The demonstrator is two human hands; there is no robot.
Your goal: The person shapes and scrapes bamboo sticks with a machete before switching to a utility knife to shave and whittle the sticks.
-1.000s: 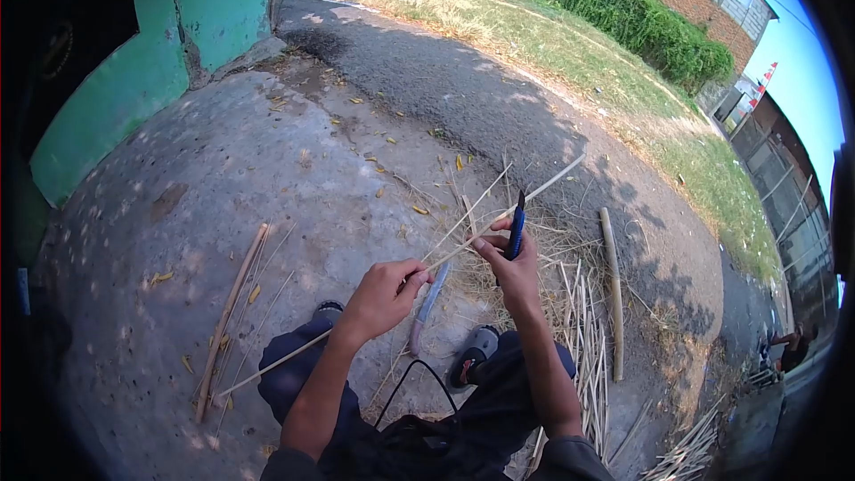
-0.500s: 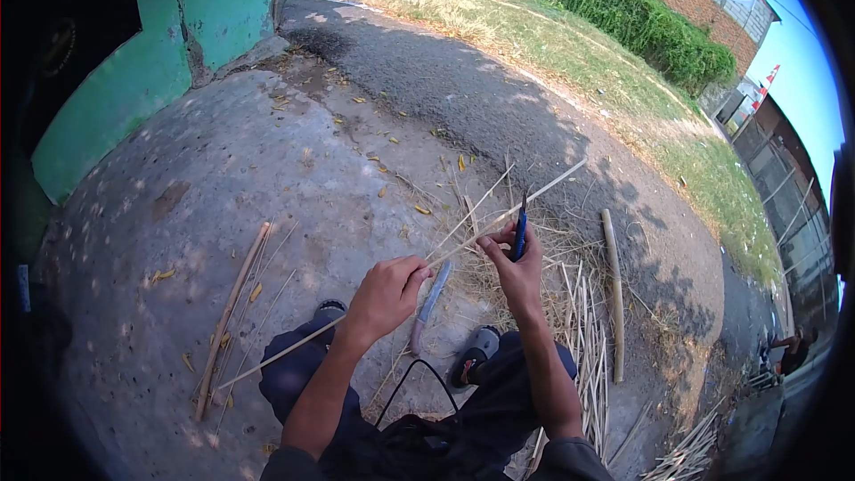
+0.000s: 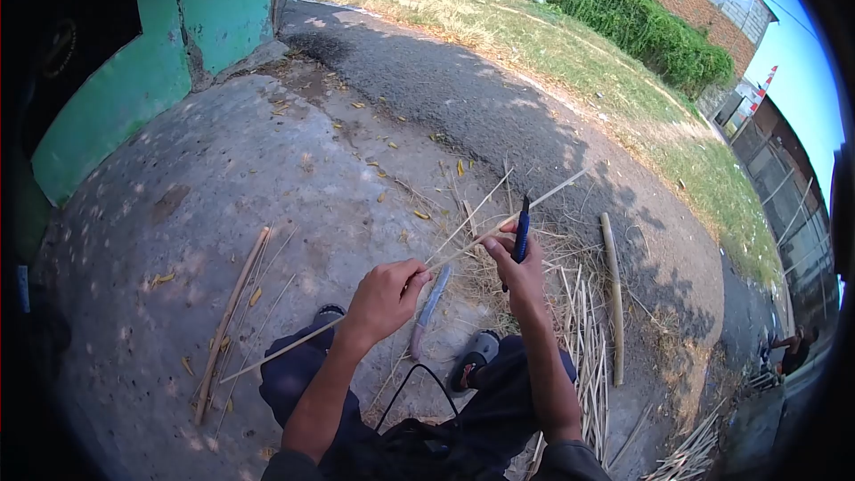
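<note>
A long, thin bamboo strip (image 3: 554, 191) runs slantwise across my body, from low on the left to high on the right. Closed around its middle is my left hand (image 3: 385, 300). My right hand (image 3: 518, 272) grips a blue utility knife (image 3: 522, 233), its blade pointing up and away from me. The thumb and fingertips of that hand are also at the strip, close beside the knife. Whether the blade touches the strip I cannot tell. On the ground between my feet lies a long tool (image 3: 429, 312) with a greyish upper part and a brownish lower end.
Split strips (image 3: 588, 347) and shavings are heaped by my right leg, beside a thick bamboo stick (image 3: 613, 298). Another stick (image 3: 233, 321) lies to the left. A green wall (image 3: 227, 9) stands at the upper left. At far right a person (image 3: 795, 349) is partly visible.
My right hand has turned slightly, and the knife's lower end now shows below the fingers. The strip and my left hand have hardly moved.
</note>
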